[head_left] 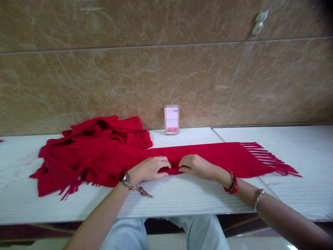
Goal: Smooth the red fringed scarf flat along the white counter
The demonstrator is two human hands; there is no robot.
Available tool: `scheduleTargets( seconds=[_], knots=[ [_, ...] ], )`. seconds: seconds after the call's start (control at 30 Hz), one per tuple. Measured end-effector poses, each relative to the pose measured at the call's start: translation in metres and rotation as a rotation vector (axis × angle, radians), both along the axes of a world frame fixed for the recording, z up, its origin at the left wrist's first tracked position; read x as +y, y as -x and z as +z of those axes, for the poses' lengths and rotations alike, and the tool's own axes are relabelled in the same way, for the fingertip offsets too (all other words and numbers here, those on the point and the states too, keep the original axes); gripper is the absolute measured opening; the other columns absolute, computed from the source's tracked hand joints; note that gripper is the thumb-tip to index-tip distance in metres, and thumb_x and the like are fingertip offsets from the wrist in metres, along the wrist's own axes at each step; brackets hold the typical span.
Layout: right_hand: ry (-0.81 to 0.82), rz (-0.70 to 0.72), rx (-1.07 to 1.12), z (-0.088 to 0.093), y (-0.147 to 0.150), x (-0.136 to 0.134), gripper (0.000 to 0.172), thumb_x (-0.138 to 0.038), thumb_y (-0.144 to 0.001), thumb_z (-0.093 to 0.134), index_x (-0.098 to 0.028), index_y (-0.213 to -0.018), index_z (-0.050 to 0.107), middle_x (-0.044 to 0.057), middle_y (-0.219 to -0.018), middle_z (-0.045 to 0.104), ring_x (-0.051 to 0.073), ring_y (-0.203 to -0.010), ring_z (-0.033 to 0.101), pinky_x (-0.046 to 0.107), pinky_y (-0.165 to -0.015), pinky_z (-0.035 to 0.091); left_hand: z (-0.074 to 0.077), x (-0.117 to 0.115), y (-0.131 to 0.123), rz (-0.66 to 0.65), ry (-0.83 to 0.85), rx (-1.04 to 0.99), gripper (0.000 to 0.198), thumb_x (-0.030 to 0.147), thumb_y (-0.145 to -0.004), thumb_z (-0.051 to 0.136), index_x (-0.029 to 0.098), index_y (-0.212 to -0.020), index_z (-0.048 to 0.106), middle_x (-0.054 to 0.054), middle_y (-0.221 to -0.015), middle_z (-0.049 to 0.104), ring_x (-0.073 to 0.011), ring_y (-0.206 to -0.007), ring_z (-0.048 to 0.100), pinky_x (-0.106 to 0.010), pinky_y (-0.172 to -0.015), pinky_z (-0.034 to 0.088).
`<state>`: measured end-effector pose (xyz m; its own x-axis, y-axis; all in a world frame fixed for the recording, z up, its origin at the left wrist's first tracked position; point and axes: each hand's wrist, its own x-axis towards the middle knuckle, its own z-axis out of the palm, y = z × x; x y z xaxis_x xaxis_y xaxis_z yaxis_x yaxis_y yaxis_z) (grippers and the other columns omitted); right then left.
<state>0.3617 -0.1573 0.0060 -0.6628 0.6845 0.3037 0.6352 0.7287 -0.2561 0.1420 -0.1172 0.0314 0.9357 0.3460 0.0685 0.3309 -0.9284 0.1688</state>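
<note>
A red fringed scarf (208, 152) lies on the white table, its right part stretched flat into a long strip with the fringe at the right end. Its left part is heaped in loose folds, with more fringe hanging at the front. My left hand (153, 168) pinches the strip's near edge close to the middle, fingers curled over the cloth. Just right of it, my right hand (195, 166) grips the same edge between thumb and fingers. A small gap of scarf shows between the two hands.
Behind the scarf, a small upright card or screen (172, 119), partly blurred, leans on the brown marbled wall (145, 80). A white cat-shaped hook (259, 22) is fixed high on the wall. The white table's (182, 205) front edge runs just above my knees.
</note>
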Motion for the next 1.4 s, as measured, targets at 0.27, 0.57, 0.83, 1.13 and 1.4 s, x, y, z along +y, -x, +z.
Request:
scheduleTargets(
  seconds=[0.27,0.57,0.83,1.13,1.4],
  knots=[
    [0.321,0.296,-0.049,0.014,-0.007,-0.004,0.024,-0.031,-0.080,0.057,-0.012,-0.093,0.066,0.006,-0.081,0.064,0.012,-0.073,0.057,0.022,-0.068,0.044,-0.006,-0.025,-0.009,-0.102,-0.196,0.123,0.023,0.027,-0.084,0.050,0.024,-0.106,0.057,-0.001,-0.090,0.059,-0.0151,-0.080,0.056,-0.023,-0.066,0.042],
    [0.216,0.144,-0.095,0.012,-0.011,-0.007,0.027,-0.015,-0.086,0.041,-0.014,-0.098,0.065,0.007,-0.089,0.062,0.013,-0.080,0.056,0.024,-0.075,0.045,-0.013,-0.042,-0.020,-0.085,-0.324,0.125,0.026,0.038,-0.086,0.048,0.020,-0.103,0.055,-0.003,-0.093,0.055,-0.0177,-0.083,0.053,-0.026,-0.063,0.044],
    [0.052,-0.215,-0.077,-0.005,-0.020,0.012,0.034,-0.006,-0.081,0.038,-0.011,-0.106,0.062,0.013,-0.095,0.061,0.018,-0.087,0.057,0.033,-0.079,0.047,-0.013,-0.042,-0.015,0.014,-0.166,0.156,0.037,0.043,-0.088,0.041,0.030,-0.123,0.046,-0.008,-0.118,0.047,-0.0239,-0.109,0.045,-0.037,-0.088,0.038],
    [0.183,0.093,0.005,-0.005,-0.008,0.005,0.033,-0.023,-0.089,0.038,-0.016,-0.116,0.056,0.010,-0.119,0.054,0.015,-0.111,0.048,0.030,-0.096,0.038,-0.020,-0.036,-0.004,0.103,0.205,0.242,0.060,0.064,-0.081,0.033,0.035,-0.134,0.030,-0.011,-0.147,0.004,-0.0393,-0.131,0.001,-0.061,-0.097,0.014],
    [0.133,-0.239,-0.225,-0.028,-0.045,0.038,0.046,-0.033,-0.093,0.024,-0.020,-0.136,0.029,0.010,-0.141,0.029,0.021,-0.130,0.023,0.050,-0.105,0.018,-0.021,-0.035,-0.003,0.117,0.208,0.246,0.063,0.067,-0.078,0.035,0.035,-0.133,0.032,-0.010,-0.147,-0.001,-0.0407,-0.129,-0.006,-0.063,-0.097,0.009]
  ],
)
